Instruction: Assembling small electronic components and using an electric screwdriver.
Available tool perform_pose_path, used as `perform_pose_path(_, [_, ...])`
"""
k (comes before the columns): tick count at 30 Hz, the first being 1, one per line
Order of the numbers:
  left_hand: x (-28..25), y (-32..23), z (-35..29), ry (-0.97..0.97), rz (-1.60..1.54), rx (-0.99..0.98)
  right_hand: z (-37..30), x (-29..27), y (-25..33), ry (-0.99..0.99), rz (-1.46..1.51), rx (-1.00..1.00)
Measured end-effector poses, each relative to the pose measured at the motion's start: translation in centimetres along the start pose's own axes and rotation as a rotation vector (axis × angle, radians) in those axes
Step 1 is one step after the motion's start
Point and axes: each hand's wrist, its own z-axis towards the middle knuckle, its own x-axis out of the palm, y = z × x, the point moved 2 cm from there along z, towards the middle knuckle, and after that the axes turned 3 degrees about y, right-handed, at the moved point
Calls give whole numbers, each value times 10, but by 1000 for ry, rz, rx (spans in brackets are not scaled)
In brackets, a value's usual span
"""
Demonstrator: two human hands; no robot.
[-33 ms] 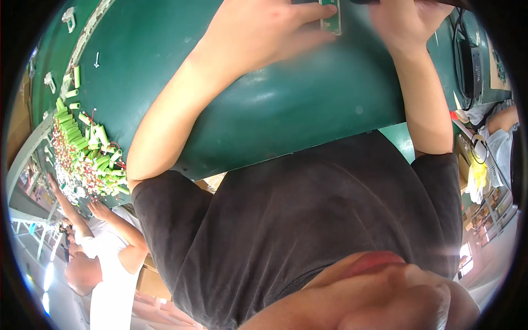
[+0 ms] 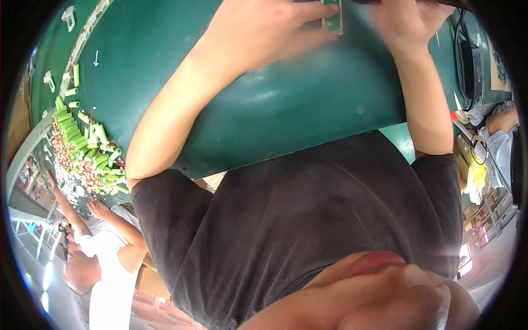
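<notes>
My left hand [image 2: 264,27] reaches across the table from the left, its fingers at a small green circuit board [image 2: 333,23] at the top edge of the view. One fingertip lies over the board, and a lower finger stretches beside it, blurred. To the right of the board, my right hand [image 2: 407,25] is curled, with dark parts of something showing beside it at the top edge. The picture's edge cuts off most of that dark thing and some of the fingers, so its kind does not show.
Green cylindrical cells [image 2: 74,132] with red wires lie heaped on the left of the green table [image 2: 297,110]. Small white plastic parts [image 2: 69,19] lie beyond a worn ledge. A black box [image 2: 470,71] with cables stands right. A co-worker [image 2: 110,253] reaches toward the heap.
</notes>
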Motion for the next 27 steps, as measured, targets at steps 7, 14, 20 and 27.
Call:
perform_pose_path(7, [4,10,-2,-81,-24,40,0,-1,4,123,-253,15])
perform_pose_path(14, [-21,8,11,-64,-34,-33,8,4,16,-4,-221,-28])
perform_pose_path(20, [-61,100,43,-273,-11,-308,5,-10,22,49,-263,107])
perform_pose_path(27, [-67,216,26,-410,469,-337,13,-3,29,111,146,211])
